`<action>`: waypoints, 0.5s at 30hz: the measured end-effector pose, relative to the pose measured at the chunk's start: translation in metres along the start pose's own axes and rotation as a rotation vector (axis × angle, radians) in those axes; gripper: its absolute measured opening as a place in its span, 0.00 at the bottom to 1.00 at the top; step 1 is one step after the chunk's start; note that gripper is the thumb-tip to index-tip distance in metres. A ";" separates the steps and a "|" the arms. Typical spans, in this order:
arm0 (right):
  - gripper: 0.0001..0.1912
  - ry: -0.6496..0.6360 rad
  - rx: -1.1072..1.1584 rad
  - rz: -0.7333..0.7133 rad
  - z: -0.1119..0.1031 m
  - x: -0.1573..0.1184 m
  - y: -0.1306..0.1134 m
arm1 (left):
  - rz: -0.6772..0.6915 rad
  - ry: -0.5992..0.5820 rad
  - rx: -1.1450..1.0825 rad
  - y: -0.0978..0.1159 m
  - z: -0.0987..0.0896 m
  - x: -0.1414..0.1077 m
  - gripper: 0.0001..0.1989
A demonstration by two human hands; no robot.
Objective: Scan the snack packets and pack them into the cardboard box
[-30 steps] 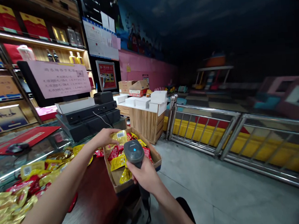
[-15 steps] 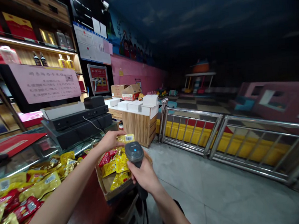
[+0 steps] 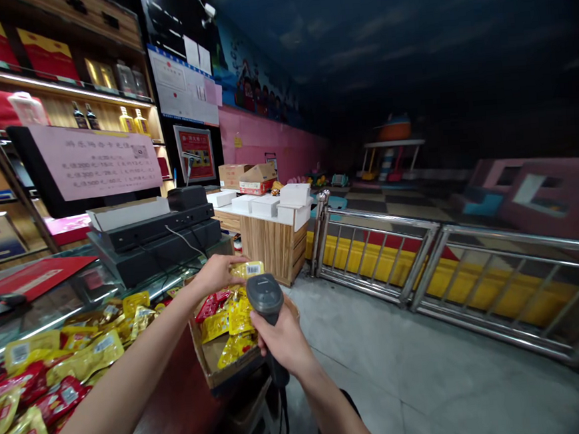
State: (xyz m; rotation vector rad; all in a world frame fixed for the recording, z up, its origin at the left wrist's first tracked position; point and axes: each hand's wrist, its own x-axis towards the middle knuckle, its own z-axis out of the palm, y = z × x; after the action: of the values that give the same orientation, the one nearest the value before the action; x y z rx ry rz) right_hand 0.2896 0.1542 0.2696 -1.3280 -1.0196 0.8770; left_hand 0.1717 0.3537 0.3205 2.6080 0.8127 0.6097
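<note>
While the left hand (image 3: 218, 273) pinches a packet (image 3: 242, 270) by its left end near frame centre, the barcode (image 3: 253, 269) lies uncovered, likely the reason for that grip. Right hand (image 3: 286, 341) is wrapped around the scanner (image 3: 265, 296), just below the packet, presumably for a short line to the code. Box (image 3: 214, 354), lower centre, holds more packets; a pile (image 3: 84, 357) fills lower left.

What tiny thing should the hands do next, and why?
I'd say the right hand could point the scanner squarely at the barcode. The left hand holds a yellow packet with the barcode uncovered, and the scanner's head is right by it.
</note>
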 end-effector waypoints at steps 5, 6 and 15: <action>0.19 -0.006 -0.031 0.039 0.003 -0.001 0.002 | 0.027 0.013 0.126 -0.008 0.003 -0.005 0.34; 0.20 -0.017 -0.027 0.044 0.005 -0.001 0.003 | 0.022 0.025 0.153 -0.012 0.003 -0.008 0.34; 0.17 -0.118 -0.010 0.112 0.034 -0.007 0.019 | -0.300 0.078 0.271 -0.088 -0.025 -0.100 0.24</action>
State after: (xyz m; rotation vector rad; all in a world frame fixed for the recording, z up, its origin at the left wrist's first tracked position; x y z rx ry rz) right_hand 0.2566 0.1608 0.2494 -1.3651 -1.0494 1.0464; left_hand 0.0456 0.3668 0.2734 2.6287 1.3655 0.5487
